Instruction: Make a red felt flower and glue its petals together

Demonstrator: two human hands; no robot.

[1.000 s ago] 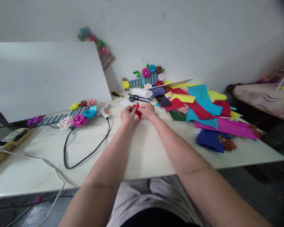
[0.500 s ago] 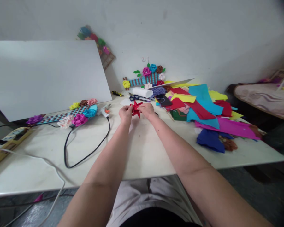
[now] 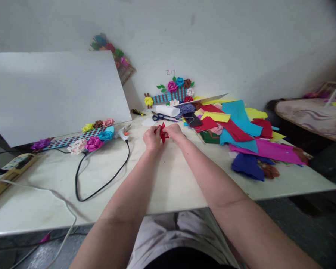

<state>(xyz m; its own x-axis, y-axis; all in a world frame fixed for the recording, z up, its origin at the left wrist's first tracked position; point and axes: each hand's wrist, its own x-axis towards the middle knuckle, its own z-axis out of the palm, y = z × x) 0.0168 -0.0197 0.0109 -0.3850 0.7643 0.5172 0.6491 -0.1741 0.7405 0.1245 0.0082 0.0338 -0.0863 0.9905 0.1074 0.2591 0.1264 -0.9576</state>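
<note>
A red paper flower (image 3: 162, 131) with pointed petals is held over the middle of the table. My left hand (image 3: 152, 138) pinches it from the left, and my right hand (image 3: 173, 132) grips its right side. The fingers of both hands cover much of the flower. Just behind it lie scissors (image 3: 158, 117) with dark blue handles and a white roll (image 3: 168, 110). A glue gun (image 3: 123, 133) rests to the left of my left hand, its black cord looping forward on the table.
Colourful crepe paper (image 3: 238, 127) is heaped on the right. Paper flowers (image 3: 93, 143) lie on a woven strip at left, before a large white board (image 3: 56, 93). A yellow cutter (image 3: 138, 112) lies at the back, a power strip (image 3: 16, 168) at far left. A decorated woven piece (image 3: 169, 95) leans against the wall.
My hands have drawn closer together. The red flower, earlier spread open like a star, now looks narrower and more covered by the fingers. My left hand has turned and shifted slightly right.
</note>
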